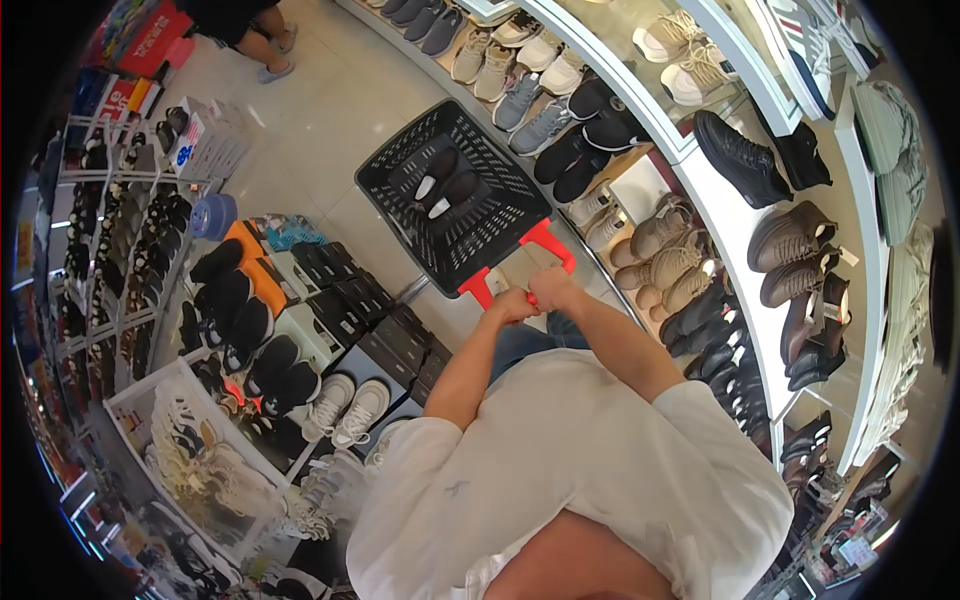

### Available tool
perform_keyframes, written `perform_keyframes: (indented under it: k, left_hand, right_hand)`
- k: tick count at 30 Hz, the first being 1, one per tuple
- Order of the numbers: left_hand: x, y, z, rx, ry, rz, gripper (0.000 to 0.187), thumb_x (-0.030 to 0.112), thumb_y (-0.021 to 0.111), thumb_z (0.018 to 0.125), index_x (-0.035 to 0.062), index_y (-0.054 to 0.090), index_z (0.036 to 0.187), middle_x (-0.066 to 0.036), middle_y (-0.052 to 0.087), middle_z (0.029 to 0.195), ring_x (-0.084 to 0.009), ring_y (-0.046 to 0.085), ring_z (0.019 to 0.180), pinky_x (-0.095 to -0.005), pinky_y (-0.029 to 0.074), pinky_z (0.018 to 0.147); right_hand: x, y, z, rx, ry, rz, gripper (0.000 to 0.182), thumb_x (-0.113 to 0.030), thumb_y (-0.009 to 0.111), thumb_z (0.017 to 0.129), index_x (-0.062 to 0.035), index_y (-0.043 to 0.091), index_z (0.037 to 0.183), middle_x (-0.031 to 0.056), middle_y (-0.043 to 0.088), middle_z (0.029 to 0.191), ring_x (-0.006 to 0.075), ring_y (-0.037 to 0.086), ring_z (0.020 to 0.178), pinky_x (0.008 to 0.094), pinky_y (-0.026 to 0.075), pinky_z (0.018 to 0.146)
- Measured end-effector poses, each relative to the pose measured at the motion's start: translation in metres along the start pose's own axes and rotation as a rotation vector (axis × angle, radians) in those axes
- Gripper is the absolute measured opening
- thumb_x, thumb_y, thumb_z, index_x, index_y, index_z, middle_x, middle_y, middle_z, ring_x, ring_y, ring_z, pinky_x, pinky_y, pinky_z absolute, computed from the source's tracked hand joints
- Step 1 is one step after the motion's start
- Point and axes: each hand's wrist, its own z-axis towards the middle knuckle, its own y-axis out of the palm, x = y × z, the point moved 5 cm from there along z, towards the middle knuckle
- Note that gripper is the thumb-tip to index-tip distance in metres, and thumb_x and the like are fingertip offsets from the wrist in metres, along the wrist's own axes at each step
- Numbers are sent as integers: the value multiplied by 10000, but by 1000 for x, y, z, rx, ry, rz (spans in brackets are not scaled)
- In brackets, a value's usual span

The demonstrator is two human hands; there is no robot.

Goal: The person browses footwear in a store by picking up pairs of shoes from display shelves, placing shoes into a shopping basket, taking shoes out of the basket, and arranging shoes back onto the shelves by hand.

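My left hand (513, 305) and my right hand (556, 288) are closed side by side around the red handle (549, 244) of a black plastic shopping basket (372, 190). The hands cover the middle of the handle. Slotted walls surround the basket's deep inside. At its bottom lies a pair of dark shoes (455, 190) with white patches. The basket is in front of me in the aisle, with tiled floor around it.
Shelves of shoes (595, 130) curve along the right side. Stacked shoeboxes (385, 340), black shoes (235, 310) and white sneakers (360, 410) line the left. A person's legs (265, 45) show at the far end of the tiled aisle (320, 100).
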Motion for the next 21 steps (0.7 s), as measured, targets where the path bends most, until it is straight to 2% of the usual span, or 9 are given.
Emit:
perform_keyframes:
  k: [1, 3, 9, 10, 11, 13, 14, 15, 21]
  left_hand:
    - [-2, 10, -3, -18, 4, 21, 401, 450, 737, 706, 52, 699, 734, -90, 661, 612, -211, 657, 544, -354, 523, 582]
    - [1, 24, -6, 59, 43, 90, 437, 484, 735, 697, 50, 688, 706, -84, 643, 581, -204, 634, 516, -352, 500, 555]
    - [2, 53, -37, 7, 14, 149, 536, 575, 747, 688, 55, 654, 602, -81, 600, 516, -209, 621, 496, -358, 472, 525]
    - [0, 61, -37, -1, 22, 138, 537, 565, 731, 722, 58, 627, 581, -64, 578, 502, -187, 581, 467, -352, 437, 482]
    - [-7, 74, -38, -30, 44, 143, 544, 556, 716, 757, 62, 599, 560, -47, 555, 489, -165, 542, 438, -346, 402, 440]
    - [-18, 103, -32, -46, 80, 141, 425, 451, 734, 775, 93, 602, 587, -35, 548, 483, -130, 514, 412, -315, 371, 389]
    - [-36, 118, -23, -31, 32, 34, 373, 417, 739, 785, 98, 616, 636, -26, 541, 482, -115, 501, 396, -295, 348, 361]
    - [-28, 132, -35, 40, 59, -29, 496, 475, 770, 776, 68, 587, 561, -55, 519, 438, -153, 489, 352, -327, 332, 343]
    - [-42, 213, -45, 47, -49, 54, 354, 300, 756, 792, 21, 596, 644, -68, 544, 479, -156, 497, 363, -318, 337, 346]
  right_hand:
    - [2, 14, -3, -12, 22, 32, 238, -288, 744, 652, -140, 764, 837, 88, 732, 858, 260, 707, 828, 415, 492, 837]
    - [1, 38, -8, -11, 47, 48, 236, -290, 744, 654, -142, 764, 837, 87, 731, 853, 262, 707, 824, 416, 492, 838]
    - [-27, 73, -37, 49, 26, 122, 218, -292, 738, 661, -150, 766, 825, 90, 738, 867, 262, 712, 855, 425, 494, 844]
    - [-24, 82, -43, 60, 29, 130, 214, -292, 736, 662, -151, 766, 820, 90, 740, 870, 261, 714, 863, 429, 495, 845]
    - [-30, 76, -62, 123, -2, 165, 222, -286, 732, 660, -142, 768, 825, 93, 743, 864, 263, 720, 844, 443, 523, 776]
    - [-30, 134, -44, 280, 71, 136, 202, -259, 722, 639, -118, 766, 776, 96, 736, 801, 275, 719, 770, 427, 547, 626]
    - [-35, 139, -50, 339, 70, 152, 204, -259, 722, 638, -117, 767, 778, 97, 736, 802, 276, 719, 771, 427, 547, 628]
    - [-35, 142, -68, 381, 72, 180, 207, -259, 721, 637, -116, 767, 780, 98, 736, 803, 276, 719, 772, 427, 547, 629]
    - [-48, 187, -139, 531, 5, 174, 222, -259, 720, 632, -112, 770, 791, 102, 737, 812, 279, 718, 779, 429, 549, 640]
